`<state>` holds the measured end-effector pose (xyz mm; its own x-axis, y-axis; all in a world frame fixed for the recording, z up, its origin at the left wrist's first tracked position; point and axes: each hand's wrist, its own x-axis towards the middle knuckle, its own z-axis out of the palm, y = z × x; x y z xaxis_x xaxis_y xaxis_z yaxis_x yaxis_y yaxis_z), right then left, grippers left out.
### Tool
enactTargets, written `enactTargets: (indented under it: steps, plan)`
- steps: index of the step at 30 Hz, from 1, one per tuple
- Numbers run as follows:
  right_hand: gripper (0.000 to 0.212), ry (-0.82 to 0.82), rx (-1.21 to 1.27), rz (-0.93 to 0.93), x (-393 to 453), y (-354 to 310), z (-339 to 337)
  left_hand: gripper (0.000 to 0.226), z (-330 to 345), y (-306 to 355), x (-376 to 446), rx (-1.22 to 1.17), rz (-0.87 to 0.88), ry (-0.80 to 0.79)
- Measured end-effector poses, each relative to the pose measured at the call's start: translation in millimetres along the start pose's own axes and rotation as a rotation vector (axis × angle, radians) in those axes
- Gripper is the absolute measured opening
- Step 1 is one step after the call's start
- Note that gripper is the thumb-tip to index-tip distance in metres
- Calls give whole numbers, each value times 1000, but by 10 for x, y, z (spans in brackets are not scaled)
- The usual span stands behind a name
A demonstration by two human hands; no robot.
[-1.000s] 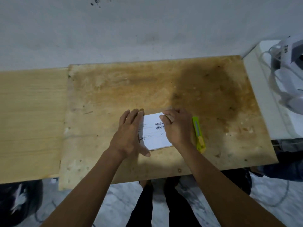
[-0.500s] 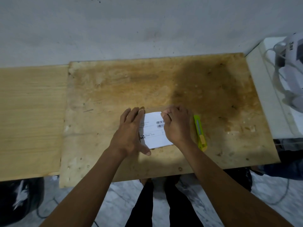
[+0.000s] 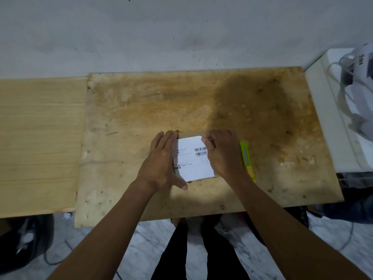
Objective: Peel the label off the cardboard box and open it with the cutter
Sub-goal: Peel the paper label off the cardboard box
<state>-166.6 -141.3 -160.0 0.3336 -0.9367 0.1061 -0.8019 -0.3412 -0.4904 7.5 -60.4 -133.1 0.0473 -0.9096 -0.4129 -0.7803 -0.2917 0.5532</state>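
A small cardboard box [image 3: 188,133] lies near the front middle of the stained plywood board [image 3: 201,102]; only a strip of brown shows at its far edge. A white label [image 3: 191,158] with barcodes covers its top. My left hand [image 3: 161,160] lies flat on the box's left side, fingers straight, thumb along the near edge. My right hand [image 3: 222,152] is curled over the right side, its fingertips pinching at the label's far right corner. A yellow-green cutter [image 3: 247,160] lies on the board just right of my right hand, untouched.
A paler wooden board [image 3: 40,138] adjoins on the left. A white surface [image 3: 323,118] at the right carries a white plastic bag [image 3: 361,93]. A grey wall runs behind. My legs and a marble floor show below the board's front edge.
The view has shifted slightly. My right hand's fingertips have worked at the label's far right corner; both hands stay on the box, and the cutter has not moved.
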Motion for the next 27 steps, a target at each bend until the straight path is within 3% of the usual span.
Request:
enactTargets:
  steps: [5,8,11,20,27]
  plan:
    - [3,-136,-132,31,47,-46,-31,151,46,-79,-39,-102,-8,44]
    - [6,-133,-150,-34,49,-14,-21,150,45,-90,-44,-88,10,51]
    - [10,-66,-38,-36,61,43,-4,149,27,-80,-48,-80,22,42]
    - [11,-192,74,-3,118,119,37,150,-47,-129,-37,-34,27,-16]
    - [8,-258,253,-194,113,188,-7,148,-23,-141,-22,-42,25,13]
